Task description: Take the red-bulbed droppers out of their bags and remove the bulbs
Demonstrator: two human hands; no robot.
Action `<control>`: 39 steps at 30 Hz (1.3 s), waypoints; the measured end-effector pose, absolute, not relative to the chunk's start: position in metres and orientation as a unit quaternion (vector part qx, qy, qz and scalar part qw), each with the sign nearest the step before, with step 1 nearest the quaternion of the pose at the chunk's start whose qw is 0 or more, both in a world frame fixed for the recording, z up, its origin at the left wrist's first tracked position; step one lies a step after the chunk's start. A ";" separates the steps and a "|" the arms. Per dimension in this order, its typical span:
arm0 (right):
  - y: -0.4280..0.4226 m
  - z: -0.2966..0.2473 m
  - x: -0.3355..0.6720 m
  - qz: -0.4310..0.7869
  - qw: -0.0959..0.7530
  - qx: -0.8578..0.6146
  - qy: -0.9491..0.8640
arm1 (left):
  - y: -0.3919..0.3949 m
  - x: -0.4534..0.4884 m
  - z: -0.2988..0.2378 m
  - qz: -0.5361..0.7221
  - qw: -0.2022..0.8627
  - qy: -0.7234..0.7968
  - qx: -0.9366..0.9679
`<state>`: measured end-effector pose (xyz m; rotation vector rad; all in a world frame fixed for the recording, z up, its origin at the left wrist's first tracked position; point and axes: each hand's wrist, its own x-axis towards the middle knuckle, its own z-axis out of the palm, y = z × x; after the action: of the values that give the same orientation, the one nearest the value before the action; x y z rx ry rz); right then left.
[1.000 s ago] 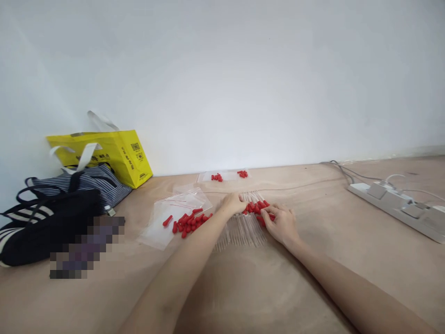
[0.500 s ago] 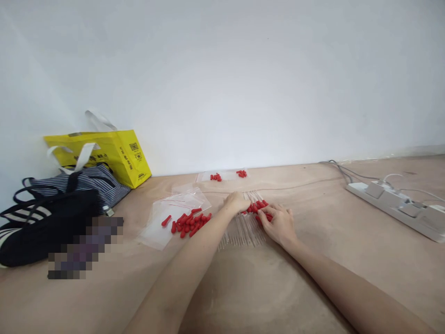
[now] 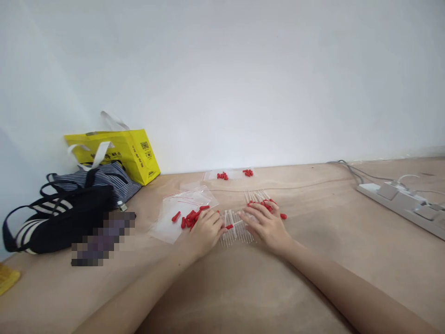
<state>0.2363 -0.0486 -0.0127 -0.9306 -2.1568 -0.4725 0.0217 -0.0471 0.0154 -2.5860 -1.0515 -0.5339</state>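
My left hand (image 3: 207, 228) is closed, thumb and finger pinching a red rubber bulb (image 3: 229, 227). From that bulb a thin clear dropper tube (image 3: 238, 223) runs right to the fingers of my right hand (image 3: 269, 226), which appear closed on its other end; the exact grip is partly hidden. Beneath both hands lies a row of clear dropper tubes (image 3: 228, 239). Loose red bulbs (image 3: 190, 216) rest on a plastic bag beside my left hand. Behind my right fingers are several tubes with red bulbs (image 3: 255, 196), partly covered by the hand.
Clear zip bags (image 3: 166, 218) lie left of the tubes. Another bag with red-bulbed droppers (image 3: 232, 174) is by the wall. A yellow bag (image 3: 148, 160), a striped bag (image 3: 120, 183) and a black bag (image 3: 86, 213) stand left. A power strip (image 3: 399, 204) with cables is right.
My left hand has moved left and nearer, from the bulbed droppers to beside the loose bulbs. My right hand has shifted off the bulbed droppers toward the tube now between both hands. The view has turned slightly left.
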 end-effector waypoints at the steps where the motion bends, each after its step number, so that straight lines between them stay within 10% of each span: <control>1: -0.049 -0.014 0.233 -0.180 0.355 -0.347 -0.849 | -0.049 0.021 0.012 -0.190 0.183 -0.349 -0.899; 39: -0.038 -0.042 0.237 -0.051 0.361 -0.450 -0.815 | -0.038 -0.004 -0.001 -0.407 0.089 -0.501 -0.758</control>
<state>0.2373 -0.0376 -0.0418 -1.1605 -2.0995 -0.1326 -0.0042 -0.0376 -0.0009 -2.2568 -1.4912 -1.2112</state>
